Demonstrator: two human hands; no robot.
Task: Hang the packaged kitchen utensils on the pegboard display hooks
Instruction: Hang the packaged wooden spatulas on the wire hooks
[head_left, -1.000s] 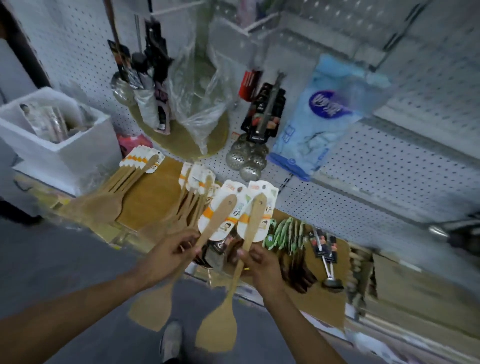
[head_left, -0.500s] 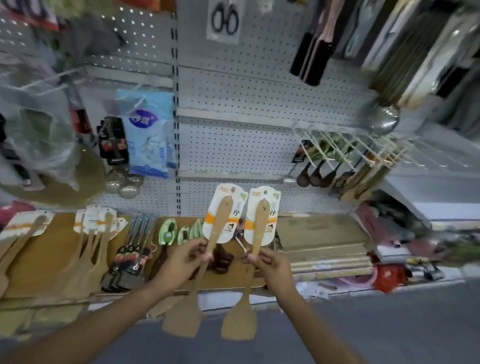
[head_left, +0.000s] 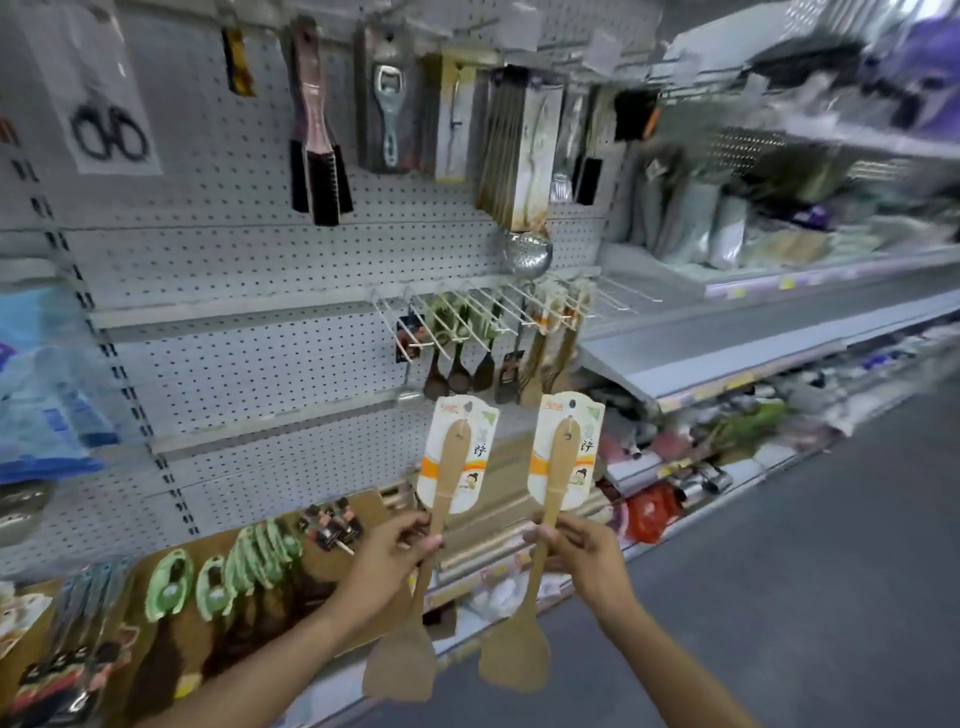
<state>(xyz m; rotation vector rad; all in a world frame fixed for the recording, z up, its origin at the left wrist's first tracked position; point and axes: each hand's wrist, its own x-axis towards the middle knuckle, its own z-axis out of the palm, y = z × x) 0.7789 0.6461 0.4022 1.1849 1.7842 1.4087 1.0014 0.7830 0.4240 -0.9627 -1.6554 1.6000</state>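
Two wooden spatulas carried up to the hook rack

The view has swung right from the low table of goods, so the row of white hooks (head_left: 488, 317) on the pegboard (head_left: 249, 364) now stands just above the spatulas, likely their destination. The left hand (head_left: 387, 558) pinches the left spatula (head_left: 415, 561) mid-handle; the right hand (head_left: 587, 556) grips the right spatula (head_left: 540, 566) likewise. Both hang blade-down, pale wood on white-and-orange cards with a hanging hole on top.

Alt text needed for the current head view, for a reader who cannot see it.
Each hand holds a carded wooden spatula upright by its handle, left hand and right hand, before a white pegboard. Above them, a row of white hooks carries other hanging utensils.
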